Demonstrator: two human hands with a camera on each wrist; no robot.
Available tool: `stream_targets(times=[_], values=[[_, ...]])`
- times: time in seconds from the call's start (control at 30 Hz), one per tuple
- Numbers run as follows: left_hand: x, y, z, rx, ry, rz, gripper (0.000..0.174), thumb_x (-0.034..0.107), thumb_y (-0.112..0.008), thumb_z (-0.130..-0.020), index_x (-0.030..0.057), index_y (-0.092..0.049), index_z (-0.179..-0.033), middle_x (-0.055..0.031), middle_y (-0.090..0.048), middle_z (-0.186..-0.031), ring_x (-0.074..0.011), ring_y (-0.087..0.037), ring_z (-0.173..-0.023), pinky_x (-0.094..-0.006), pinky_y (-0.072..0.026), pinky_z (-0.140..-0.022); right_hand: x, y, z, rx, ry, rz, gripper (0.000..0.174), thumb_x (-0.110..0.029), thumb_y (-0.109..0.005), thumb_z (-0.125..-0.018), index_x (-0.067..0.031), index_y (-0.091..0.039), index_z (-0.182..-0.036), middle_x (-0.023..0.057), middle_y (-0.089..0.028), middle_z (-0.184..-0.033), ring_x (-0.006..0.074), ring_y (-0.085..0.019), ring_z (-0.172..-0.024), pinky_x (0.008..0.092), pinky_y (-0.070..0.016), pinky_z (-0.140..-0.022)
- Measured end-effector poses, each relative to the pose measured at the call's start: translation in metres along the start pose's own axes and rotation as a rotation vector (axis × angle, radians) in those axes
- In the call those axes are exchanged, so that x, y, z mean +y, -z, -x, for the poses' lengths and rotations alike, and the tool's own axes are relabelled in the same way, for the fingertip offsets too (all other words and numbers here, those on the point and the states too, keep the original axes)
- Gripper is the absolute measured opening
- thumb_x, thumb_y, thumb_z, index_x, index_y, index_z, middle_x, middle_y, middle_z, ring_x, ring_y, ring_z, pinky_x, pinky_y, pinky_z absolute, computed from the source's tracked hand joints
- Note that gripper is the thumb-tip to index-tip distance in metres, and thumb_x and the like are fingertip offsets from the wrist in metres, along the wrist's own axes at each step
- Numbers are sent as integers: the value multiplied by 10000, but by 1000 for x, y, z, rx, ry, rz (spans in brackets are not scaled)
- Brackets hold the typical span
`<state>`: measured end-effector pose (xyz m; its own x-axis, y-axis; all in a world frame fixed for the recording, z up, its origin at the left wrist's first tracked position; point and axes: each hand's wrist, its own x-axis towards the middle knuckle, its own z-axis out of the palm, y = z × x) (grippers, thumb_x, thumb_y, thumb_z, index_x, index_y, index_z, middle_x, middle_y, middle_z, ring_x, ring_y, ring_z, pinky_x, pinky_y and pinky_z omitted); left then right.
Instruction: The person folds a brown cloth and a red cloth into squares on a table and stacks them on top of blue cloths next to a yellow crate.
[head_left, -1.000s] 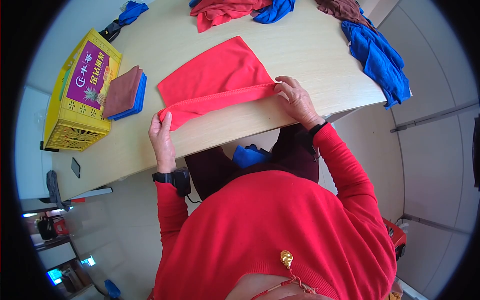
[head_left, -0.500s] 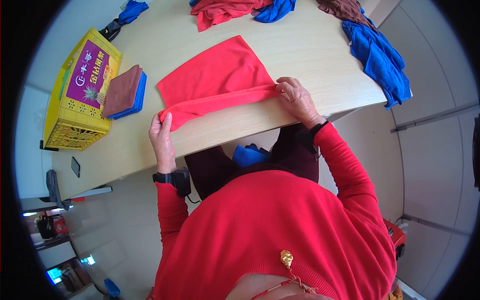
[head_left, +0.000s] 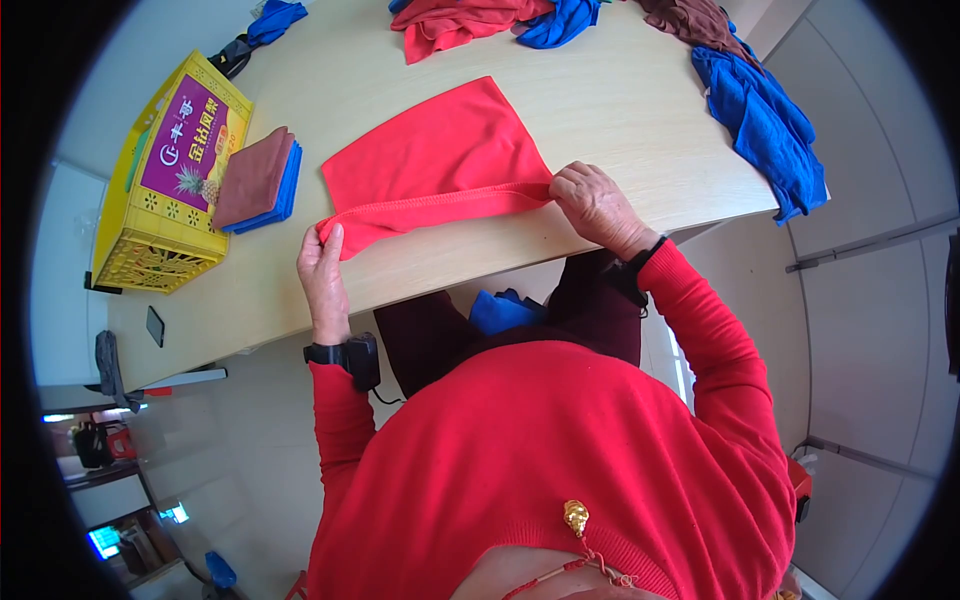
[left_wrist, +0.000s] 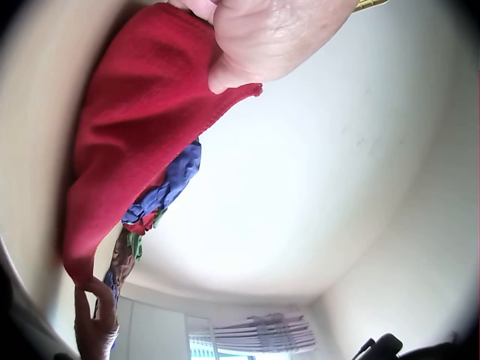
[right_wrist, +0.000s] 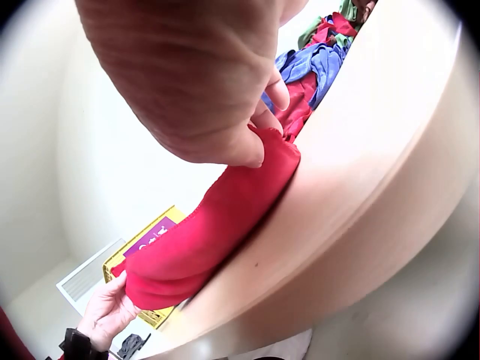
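Observation:
A red cloth (head_left: 430,145) lies on the table with its near edge turned up into a long, stitched strip. My left hand (head_left: 325,278) pinches the left end of that strip, thumb on top. At the right end my right hand (head_left: 598,208) pinches the corner between thumb and fingers. In the left wrist view the cloth (left_wrist: 142,112) slopes away from the left thumb toward the right hand (left_wrist: 96,319). From the right wrist the red strip (right_wrist: 214,232) stretches across to the left hand (right_wrist: 105,311).
A yellow crate (head_left: 165,235) stands at the table's left, with folded brown and blue cloths (head_left: 255,180) beside it. A phone (head_left: 155,326) lies near the left edge. Rumpled red cloths (head_left: 465,25) are at the back, and a blue cloth (head_left: 755,125) hangs over the right side.
The right hand has shifted slightly down, and its fingers have closed more tightly on the cloth's right corner. The left hand keeps its hold. The head view has shifted a little.

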<state>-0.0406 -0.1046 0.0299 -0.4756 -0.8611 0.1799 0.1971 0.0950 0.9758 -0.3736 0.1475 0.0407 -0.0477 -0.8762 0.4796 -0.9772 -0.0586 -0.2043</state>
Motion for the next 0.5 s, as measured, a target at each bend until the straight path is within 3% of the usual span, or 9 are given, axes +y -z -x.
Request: stream_targets(times=[0.13, 0.23, 0.33, 0.5], values=[[22, 8, -11, 21, -63, -16, 165, 137, -630, -1004, 41, -643, -1138, -11, -679, -1078, -72, -614, -968, -245, -470, -911, -5, 29, -15, 97, -37, -66, 95, 8, -636, -837, -42, -586, -900, 108, -634, -842, 318, -633, -847, 411, -524, -771], [69, 2, -23, 7, -122, -11, 126, 120, -638, -996, 35, -650, -1088, 2, -666, -1043, -45, -573, -960, -217, -443, -910, -14, 65, -34, 160, -42, -78, 123, 28, -647, -835, -35, -582, -918, 116, -635, -833, 329, -637, -811, 405, -528, -742], [107, 4, -43, -28, -245, 7, 162, 114, -638, -995, 30, -655, -1132, -17, -682, -1078, -65, -598, -982, -230, -452, -928, -24, 108, -54, 206, -28, -40, 155, 46, -661, -833, -30, -582, -943, 122, -645, -841, 339, -644, -793, 391, -533, -722], [174, -19, -56, 12, -379, 151, 208, 111, -639, -993, 23, -658, -1180, -37, -694, -1107, -93, -625, -1011, -247, -463, -945, -33, 170, -78, 400, 30, -141, 156, 31, -648, -912, -27, -603, -1050, 134, -665, -886, 256, -698, -857, 312, -532, -759]])
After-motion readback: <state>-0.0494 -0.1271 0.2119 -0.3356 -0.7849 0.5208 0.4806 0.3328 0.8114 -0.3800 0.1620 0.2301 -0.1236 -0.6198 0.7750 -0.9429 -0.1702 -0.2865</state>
